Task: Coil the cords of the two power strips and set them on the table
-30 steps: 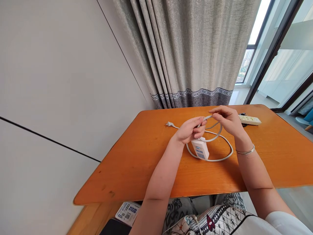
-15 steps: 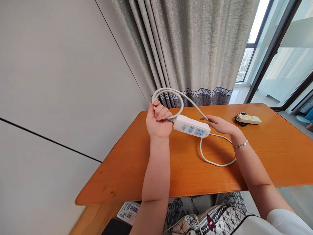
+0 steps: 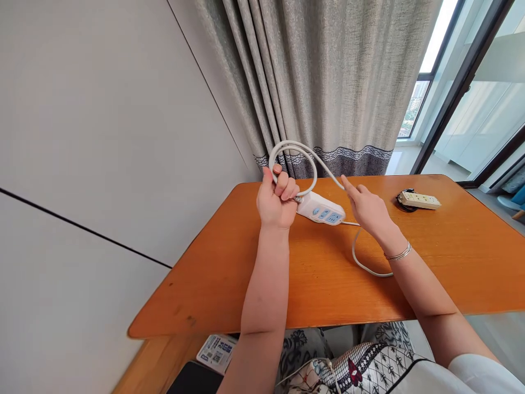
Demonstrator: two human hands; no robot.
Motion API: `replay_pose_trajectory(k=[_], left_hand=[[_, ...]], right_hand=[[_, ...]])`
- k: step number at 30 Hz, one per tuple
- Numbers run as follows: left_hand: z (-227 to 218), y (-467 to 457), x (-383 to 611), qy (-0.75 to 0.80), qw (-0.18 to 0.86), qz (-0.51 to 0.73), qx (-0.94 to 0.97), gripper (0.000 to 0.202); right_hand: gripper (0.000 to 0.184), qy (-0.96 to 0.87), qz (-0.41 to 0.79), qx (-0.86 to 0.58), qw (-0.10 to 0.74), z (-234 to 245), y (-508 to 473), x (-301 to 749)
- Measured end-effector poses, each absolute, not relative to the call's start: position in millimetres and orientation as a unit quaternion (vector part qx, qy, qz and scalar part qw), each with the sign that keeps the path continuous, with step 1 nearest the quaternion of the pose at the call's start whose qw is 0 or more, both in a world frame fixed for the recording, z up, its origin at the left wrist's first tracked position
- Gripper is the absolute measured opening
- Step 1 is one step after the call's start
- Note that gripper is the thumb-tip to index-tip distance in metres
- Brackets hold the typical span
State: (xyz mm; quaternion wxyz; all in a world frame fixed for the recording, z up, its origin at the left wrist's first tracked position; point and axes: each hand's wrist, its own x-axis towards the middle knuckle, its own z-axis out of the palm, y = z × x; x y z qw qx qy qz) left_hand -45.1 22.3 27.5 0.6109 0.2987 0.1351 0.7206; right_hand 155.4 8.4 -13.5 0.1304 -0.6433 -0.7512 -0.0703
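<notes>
My left hand (image 3: 279,200) is closed around looped white power cord (image 3: 315,169) close to where it joins a white power strip (image 3: 322,209). The loops rise above my fist. The strip points to the right, tilted, with its blue sockets facing me. At the strip's far end, my right hand (image 3: 367,210) has its fingers closed on the same cord, the index finger stretched along it. From there the slack cord drops behind my right hand and curves onto the table. The plug is not visible.
A brown wooden table (image 3: 229,273) spreads out before me. To the right lies a cream power strip (image 3: 424,201) with a black cord (image 3: 406,201). A grey curtain (image 3: 340,82) hangs behind, with a pale wall (image 3: 90,120) at left. A printed box (image 3: 217,353) sits below the table edge.
My left hand and the loops have shifted slightly right. My right hand has turned and its index finger now points up along the cord. The strip's far end has moved slightly left.
</notes>
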Motion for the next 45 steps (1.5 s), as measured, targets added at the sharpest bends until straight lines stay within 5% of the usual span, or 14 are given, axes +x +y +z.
replay_pose_trajectory(k=[7, 15, 23, 32, 39, 42, 45], left_hand=[[16.8, 29.2, -30.1, 0.166, 0.567, 0.732, 0.340, 0.037], [-0.7, 38.4, -22.9, 0.157, 0.475, 0.749, 0.435, 0.037], [-17.1, 35.8, -9.1, 0.160, 0.361, 0.720, 0.571, 0.042], [-25.1, 28.1, -11.3, 0.265, 0.198, 0.556, 0.763, 0.034], [-21.1, 37.0, -29.6, 0.371, 0.041, 0.522, 0.767, 0.032], [-20.0, 41.0, -33.6, 0.424, 0.043, 0.486, 0.763, 0.029], [-19.5, 40.2, -26.6, 0.433, 0.111, 0.447, 0.775, 0.026]], right_hand=[[0.054, -0.806, -0.105, -0.581, 0.035, -7.8, -19.2, 141.5], [0.049, -0.836, -0.087, -0.533, 0.096, 0.3, -39.1, 137.2], [0.055, -0.831, 0.193, -0.424, 0.303, -6.8, -43.9, 136.2], [0.051, -0.776, 0.391, -0.339, 0.361, -10.8, -42.3, 142.4], [0.062, -0.827, 0.345, -0.356, 0.267, -6.7, -33.1, 151.3], [0.040, -0.852, 0.261, -0.403, 0.208, -1.8, -24.4, 163.6], [0.016, -0.832, 0.150, -0.462, 0.269, 3.3, -20.0, 174.7]])
